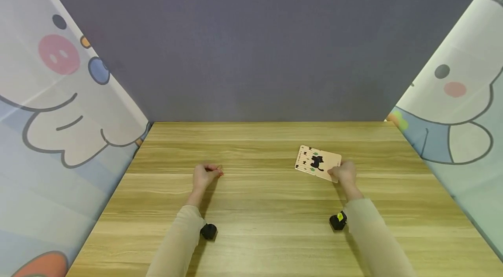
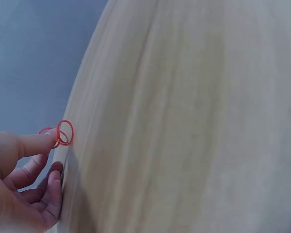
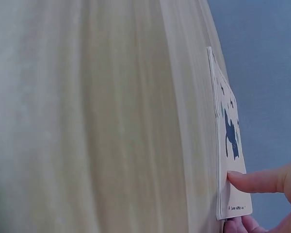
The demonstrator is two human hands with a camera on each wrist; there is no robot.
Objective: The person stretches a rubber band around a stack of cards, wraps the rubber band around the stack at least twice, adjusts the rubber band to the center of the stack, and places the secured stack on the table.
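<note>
Between thumb and fingertips my left hand pinches a thin red elastic band, which is looped and twisted on itself. In the left wrist view the band sticks out past the fingertips, and the other fingers are curled below it. Over on the right, my right hand holds a cream card or thin booklet by its near right corner. The thumb lies on top and fingers are underneath. Black cats and small green marks are printed on its face. Its edge in the right wrist view looks layered.
Both hands are over a wood-grain table. A grey panel rises behind its far edge, and cartoon-printed curtains stand at both sides. Small black devices are at the wrists.
</note>
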